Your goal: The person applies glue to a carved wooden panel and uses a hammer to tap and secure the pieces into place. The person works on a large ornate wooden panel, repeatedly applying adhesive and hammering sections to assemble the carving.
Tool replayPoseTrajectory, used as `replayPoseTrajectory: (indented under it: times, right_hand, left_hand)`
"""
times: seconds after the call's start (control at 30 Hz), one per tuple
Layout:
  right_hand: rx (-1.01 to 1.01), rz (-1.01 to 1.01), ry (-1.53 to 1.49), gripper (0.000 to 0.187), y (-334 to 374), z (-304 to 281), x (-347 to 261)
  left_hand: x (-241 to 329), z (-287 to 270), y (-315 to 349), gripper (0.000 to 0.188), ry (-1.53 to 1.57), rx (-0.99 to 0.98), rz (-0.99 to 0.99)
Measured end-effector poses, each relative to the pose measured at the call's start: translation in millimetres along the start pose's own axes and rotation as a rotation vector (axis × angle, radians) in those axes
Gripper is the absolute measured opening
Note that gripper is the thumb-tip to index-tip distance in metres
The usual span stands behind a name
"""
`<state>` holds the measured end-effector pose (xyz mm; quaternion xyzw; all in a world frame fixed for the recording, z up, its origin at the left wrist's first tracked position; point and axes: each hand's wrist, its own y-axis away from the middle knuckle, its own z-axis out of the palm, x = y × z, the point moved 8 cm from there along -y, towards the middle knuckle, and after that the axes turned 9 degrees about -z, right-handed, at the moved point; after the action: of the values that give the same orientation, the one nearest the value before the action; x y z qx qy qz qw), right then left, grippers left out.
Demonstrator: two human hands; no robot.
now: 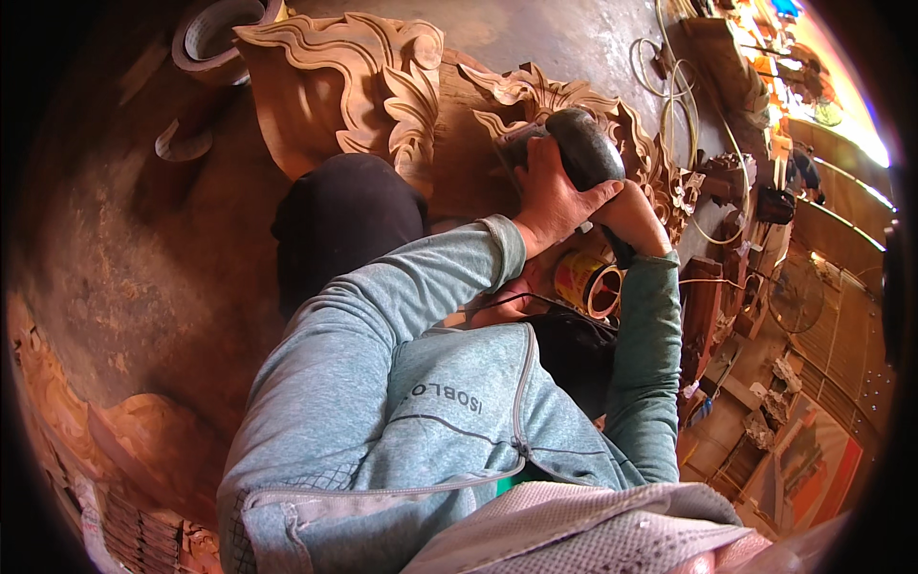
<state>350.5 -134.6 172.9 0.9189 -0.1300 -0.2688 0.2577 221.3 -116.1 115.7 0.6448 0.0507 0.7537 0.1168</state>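
Observation:
Both my hands are closed around a dark, rounded power tool [585, 148], whose exact kind I cannot make out. My left hand [553, 196] wraps its near side, with the thumb pointing right. Beside it my right hand [636, 215] grips the tool from the right, partly behind the left thumb. The tool is over a carved wooden piece [545, 88] with leafy scrolls along its edge; whether it touches the wood is hidden. Left of that stands another carved wooden piece [349, 77] with wavy leaf relief, close to my dark-clad knee [349, 210].
A tape roll [215, 43] lies at the upper left. A yellow and red can [588, 284] sits below my hands. Pale hose [669, 96] loops across the floor. Carved pieces and wood scraps [775, 402] crowd the right, where a person [805, 172] is far off.

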Motion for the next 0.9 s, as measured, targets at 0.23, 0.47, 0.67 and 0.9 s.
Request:
replayPoseTrajectory:
  times: [0.23,0.47,0.67,0.9]
  right_hand:
    - [0.073,-0.206,0.315,0.028,-24.5,21.3,-2.4]
    - [0.082,-0.188,-0.047,0.033,-8.4,23.6,-36.4]
    - [0.177,-0.137,-0.094,0.038,14.8,55.8,-8.1]
    - [0.318,-0.235,-0.537,0.038,83.7,90.7,-38.7]
  left_hand:
    - [-11.2,-25.2,5.3,0.113,-0.175,0.200,0.042]
    - [23.9,-38.9,-4.7,0.078,-0.069,0.085,0.089]
    - [32.4,-36.5,23.5,0.061,0.125,-0.133,-0.024]
    - [40.6,-57.5,46.8,0.055,-0.020,-0.263,0.115]
